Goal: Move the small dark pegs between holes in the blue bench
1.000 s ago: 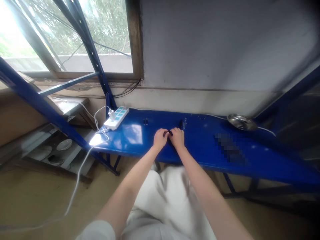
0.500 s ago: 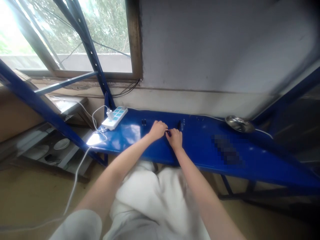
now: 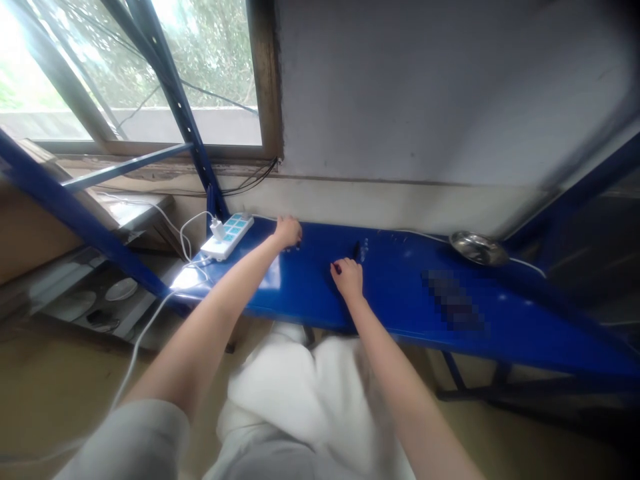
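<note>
My left hand (image 3: 289,231) is over the back left of the blue table (image 3: 400,300), its fingers bent down and mostly hidden. Small dark pieces (image 3: 293,248) lie just below it. Near the middle of the table, my right hand (image 3: 349,277) is closed around a small dark object (image 3: 337,268) with a reddish tint, too small to name. Beyond that hand a thin black item (image 3: 357,250) lies beside a cluster of tiny clear pieces (image 3: 365,249).
A white power strip (image 3: 227,237) with a plug and cables sits at the table's left end. A shiny metal dish (image 3: 479,248) stands at the back right, and a blurred dark patch (image 3: 455,300) lies nearer. Blue rack posts (image 3: 175,100) rise at the left.
My left hand has left the right hand's side and moved left and away to the small dark pieces. My right hand stays in place, still holding the small dark object.
</note>
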Available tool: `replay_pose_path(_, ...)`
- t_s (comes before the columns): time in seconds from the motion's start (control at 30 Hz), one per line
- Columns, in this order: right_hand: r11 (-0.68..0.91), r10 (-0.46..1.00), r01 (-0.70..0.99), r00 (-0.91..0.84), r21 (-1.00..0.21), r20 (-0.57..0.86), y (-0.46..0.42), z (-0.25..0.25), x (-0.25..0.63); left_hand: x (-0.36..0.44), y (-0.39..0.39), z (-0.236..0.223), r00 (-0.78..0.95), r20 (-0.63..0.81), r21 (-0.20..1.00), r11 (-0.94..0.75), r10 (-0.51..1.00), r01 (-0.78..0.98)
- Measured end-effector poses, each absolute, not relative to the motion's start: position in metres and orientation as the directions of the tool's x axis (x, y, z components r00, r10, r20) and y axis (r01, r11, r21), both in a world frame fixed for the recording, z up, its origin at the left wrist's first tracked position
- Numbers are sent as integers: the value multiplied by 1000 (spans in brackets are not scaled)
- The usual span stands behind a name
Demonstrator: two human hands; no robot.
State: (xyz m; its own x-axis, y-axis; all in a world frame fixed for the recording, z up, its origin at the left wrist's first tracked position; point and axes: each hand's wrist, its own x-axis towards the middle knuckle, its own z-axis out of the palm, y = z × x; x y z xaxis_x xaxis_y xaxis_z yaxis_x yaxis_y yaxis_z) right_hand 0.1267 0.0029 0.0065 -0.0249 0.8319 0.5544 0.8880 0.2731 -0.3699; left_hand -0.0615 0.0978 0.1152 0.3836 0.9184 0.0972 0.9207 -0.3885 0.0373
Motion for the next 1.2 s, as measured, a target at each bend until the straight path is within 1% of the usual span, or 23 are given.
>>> replay_pose_path(0.17, 270, 831, 884, -14, -382, 556, 3, 5, 128, -64, 98, 105, 384, 117, 12, -388, 916, 922)
replay_pose_path(0.33, 268, 830, 888, -15, -374, 558, 3, 6, 128, -70, 103, 100, 376, 123, 22, -381, 919, 924)
replay_pose_path(0.5, 269, 825, 888, -14, -372, 564, 3, 7, 127, -75, 107, 97, 324, 89, 54, -329, 942, 943)
replay_pose_path(0.6, 272, 826, 884, -13, -379, 563, 3, 6, 128, -76, 108, 98, 316, 74, 47, -320, 946, 946)
replay_pose_path(0.97, 251, 829, 898, -6, -363, 559, 3, 6, 128, -77, 107, 99, 363, 74, 46, -367, 929, 929)
replay_pose_path(1.2, 256, 829, 892, -5, -373, 559, 3, 5, 128, -79, 109, 97, 398, 55, 39, -400, 916, 916)
